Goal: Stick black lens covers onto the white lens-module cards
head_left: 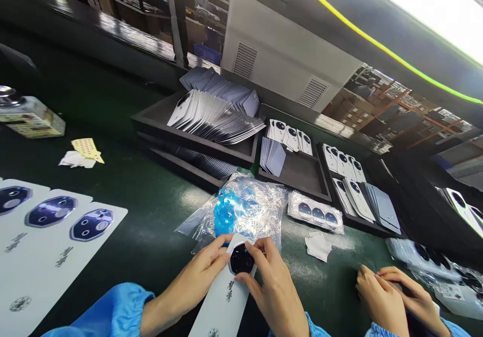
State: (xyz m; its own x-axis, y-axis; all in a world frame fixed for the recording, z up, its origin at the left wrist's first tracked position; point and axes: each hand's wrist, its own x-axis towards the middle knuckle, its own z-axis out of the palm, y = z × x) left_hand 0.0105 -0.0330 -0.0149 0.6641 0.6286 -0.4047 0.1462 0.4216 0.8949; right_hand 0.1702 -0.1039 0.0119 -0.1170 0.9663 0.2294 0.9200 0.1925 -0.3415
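Presently, a white phone back panel (225, 311) lies between left fingers (216, 245) pinching its edge and part-spread right fingers (264, 256) gripping its camera cover (241, 259), apparently seated, bonding unconfirmed; three cover-fitted panels (49, 266) lie farther left, blue pieces (226, 212) bagged just ahead.

The view's lower edge cuts off the held white panel (222, 306).

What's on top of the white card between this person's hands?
A dark polygonal camera-style plate, black lettering and a round emblem show on the white card. Fingers of the right hand partly cover the plate's edge; the card's underside is hidden.
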